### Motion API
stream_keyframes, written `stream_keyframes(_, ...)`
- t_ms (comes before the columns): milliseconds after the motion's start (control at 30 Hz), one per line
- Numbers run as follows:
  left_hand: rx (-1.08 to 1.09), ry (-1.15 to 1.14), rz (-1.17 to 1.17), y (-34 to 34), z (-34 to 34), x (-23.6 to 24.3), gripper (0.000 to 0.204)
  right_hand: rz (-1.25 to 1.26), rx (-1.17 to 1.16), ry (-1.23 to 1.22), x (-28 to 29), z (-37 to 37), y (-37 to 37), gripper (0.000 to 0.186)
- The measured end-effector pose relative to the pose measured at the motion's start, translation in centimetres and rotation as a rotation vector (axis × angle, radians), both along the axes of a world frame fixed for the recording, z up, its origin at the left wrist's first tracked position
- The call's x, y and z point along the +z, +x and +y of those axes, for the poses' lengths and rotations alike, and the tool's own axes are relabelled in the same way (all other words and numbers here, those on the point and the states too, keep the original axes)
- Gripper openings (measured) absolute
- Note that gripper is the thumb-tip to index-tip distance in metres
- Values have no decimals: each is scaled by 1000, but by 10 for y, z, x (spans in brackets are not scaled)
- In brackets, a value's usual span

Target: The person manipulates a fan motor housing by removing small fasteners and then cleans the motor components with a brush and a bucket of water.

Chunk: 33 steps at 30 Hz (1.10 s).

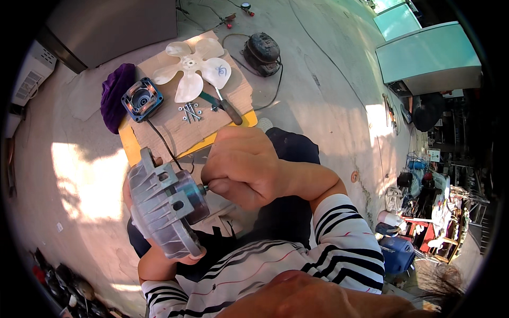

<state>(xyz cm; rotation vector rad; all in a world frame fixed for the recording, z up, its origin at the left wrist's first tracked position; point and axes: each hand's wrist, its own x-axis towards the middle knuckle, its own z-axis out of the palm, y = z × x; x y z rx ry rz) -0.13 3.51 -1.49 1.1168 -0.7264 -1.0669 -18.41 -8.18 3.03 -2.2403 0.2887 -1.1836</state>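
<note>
My left hand [193, 257] is wrapped round a silvery cast-metal motor housing [159, 204] with ribs and slots; the housing hides most of that hand. Out of the housing's right side sticks a smooth metal rotor [192, 196] with a short shaft [203, 188]. My right hand [241, 167] is closed, thumb and forefinger pinching the shaft's end. Beyond my hands, a stator with copper windings [142, 99] lies on cardboard, its black cable trailing toward me. Several bolts and nuts [190, 112] are grouped beside a dark-handled screwdriver [229, 110].
A pale five-bladed fan [190, 63] lies at the back of the cardboard [241, 87], on a yellow board [129, 143]. A purple cloth [115, 95] sits left of it. Behind right stands a black compressor [262, 53] with a cord. Cluttered tools and parts [424, 212] fill the far right.
</note>
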Motion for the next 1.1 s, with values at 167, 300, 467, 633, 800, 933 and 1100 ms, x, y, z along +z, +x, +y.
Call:
stream_keyframes(167,-97,-89,-195,5,-5,-4,60,-9,-113,-68,2,3,2,20)
stream_keyframes(300,-135,-100,-177,12,-6,-8,58,-47,-159,-147,1,4,4,24)
stream_keyframes(467,-184,-96,-103,26,-7,-25,56,-18,12,2,1,1,0,19)
stream_keyframes(633,-55,-84,-171,9,-6,-25,58,-3,-28,-16,3,0,0,13)
stream_keyframes(800,-39,-103,-181,4,-10,-10,85,-40,-80,-41,2,2,4,10)
stream_keyframes(933,-50,-125,-175,-4,-11,4,108,-20,45,24,-1,-1,3,12)
stream_keyframes(1100,-18,-43,-144,-11,-16,15,135,92,86,333,-4,-7,0,14)
